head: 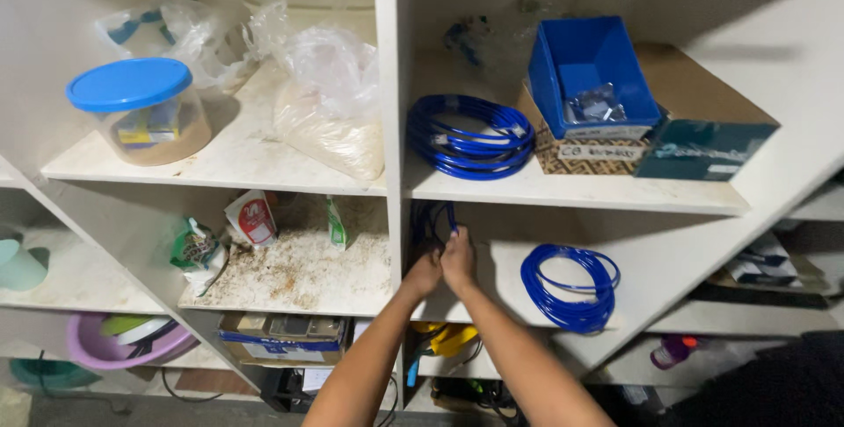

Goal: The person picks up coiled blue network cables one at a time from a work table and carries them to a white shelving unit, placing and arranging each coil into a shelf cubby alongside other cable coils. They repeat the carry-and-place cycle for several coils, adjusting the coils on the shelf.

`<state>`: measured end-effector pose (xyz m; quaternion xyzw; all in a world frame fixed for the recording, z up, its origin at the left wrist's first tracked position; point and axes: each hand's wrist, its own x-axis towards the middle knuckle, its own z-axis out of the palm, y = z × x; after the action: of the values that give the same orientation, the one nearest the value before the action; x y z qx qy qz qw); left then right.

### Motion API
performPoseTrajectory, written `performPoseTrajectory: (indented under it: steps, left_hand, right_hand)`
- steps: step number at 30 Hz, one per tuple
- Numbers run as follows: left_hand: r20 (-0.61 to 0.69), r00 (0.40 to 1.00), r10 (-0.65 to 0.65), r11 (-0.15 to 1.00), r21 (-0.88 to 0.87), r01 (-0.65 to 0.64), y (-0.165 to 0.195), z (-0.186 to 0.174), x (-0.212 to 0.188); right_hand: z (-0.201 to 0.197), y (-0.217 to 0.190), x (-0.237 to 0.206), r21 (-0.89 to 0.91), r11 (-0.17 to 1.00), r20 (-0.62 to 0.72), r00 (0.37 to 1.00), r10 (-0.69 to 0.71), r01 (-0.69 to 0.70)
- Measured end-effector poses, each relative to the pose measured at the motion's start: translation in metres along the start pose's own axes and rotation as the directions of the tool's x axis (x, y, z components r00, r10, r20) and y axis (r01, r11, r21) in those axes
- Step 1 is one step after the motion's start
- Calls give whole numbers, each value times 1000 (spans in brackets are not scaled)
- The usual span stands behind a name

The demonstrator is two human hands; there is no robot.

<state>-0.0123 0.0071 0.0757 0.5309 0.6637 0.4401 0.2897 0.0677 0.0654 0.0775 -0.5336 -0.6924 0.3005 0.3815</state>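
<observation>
- Shelving unit (391,128), white: two blue cable coils already lie on it, upper coil (470,137) & lower-right coil (570,286).
- Third blue cable (432,220), rear of mid shelf, not yet coiled flat.
- Your left hand (424,273) & right hand (458,260): fingers pinched on that cable.

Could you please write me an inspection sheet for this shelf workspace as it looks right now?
Surface: white shelf unit; left middle shelf strewn with crumbs.
Job's things: blue cable, held by both hands.
Clutter: lidded tub, grain bag, blue bin, box, packets.
Grippers: left hand and right hand together on the cable.
Cables: coil above, coil beside hands.
Surroundings: basin below left.
</observation>
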Motion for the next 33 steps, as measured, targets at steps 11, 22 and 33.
performPoseTrajectory:
  steps: [11, 22, 33]
  left_hand:
    - [-428, 811, 398, 888, 400, -224, -22, 7, -7]
    - [-253, 967, -2, 889, 442, 118, -49, 28, -13]
    - [-200, 960, 196, 729, 684, -7, -23, 15, -32]
  right_hand:
    - [40, -16, 49, -332, 814, 580, 784, -223, 477]
    - [50, -1, 112, -486, 715, 607, 783, -138, 503]
    - [75, 18, 140, -515, 391, 715, 634, -295, 763]
